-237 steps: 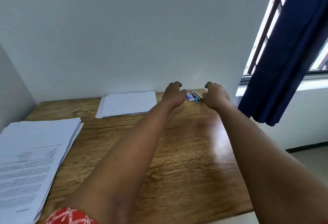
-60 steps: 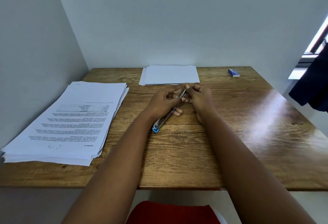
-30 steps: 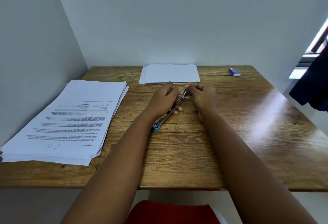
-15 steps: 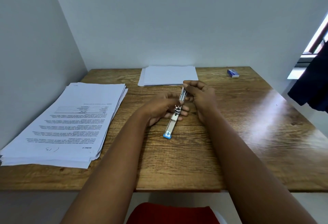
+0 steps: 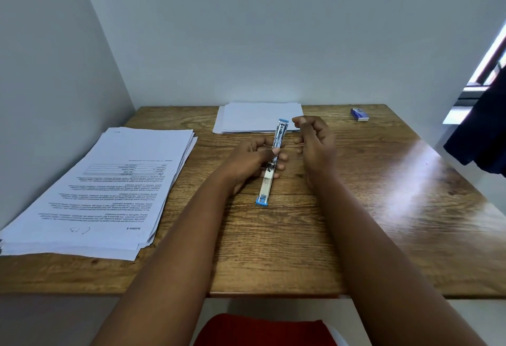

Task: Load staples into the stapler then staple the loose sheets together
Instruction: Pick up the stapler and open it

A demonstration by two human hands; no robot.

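The stapler point(image 5: 272, 162) lies swung fully open near the middle of the bench point(image 5: 369, 208), its two halves stretched in one line that runs from the front edge side toward the back edge. Its near, blue-tipped end rests on the wood and its far half reaches up over the near edge of a small stack of blank sheets point(image 5: 260, 117). The left hand point(image 5: 252, 159) grips the stapler at the hinge, thumb on top and fingers curled beneath. The right hand point(image 5: 315, 143) hovers just beside the far half with fingers loosely curled; it holds nothing that can be made out.

The small blue and white box point(image 5: 359, 114) at the back right corner, well apart from both hands, is probably the staples. The step in hand appears to be fetching a strip. To do it well, the left hand should keep the stapler open and steady with the staple channel facing up, while the right hand reaches to the box, takes one strip and lays it legs down in the channel. The cover should click shut before any stapling.

A thick pile of printed sheets point(image 5: 109, 189) sits along the left edge of the bench.
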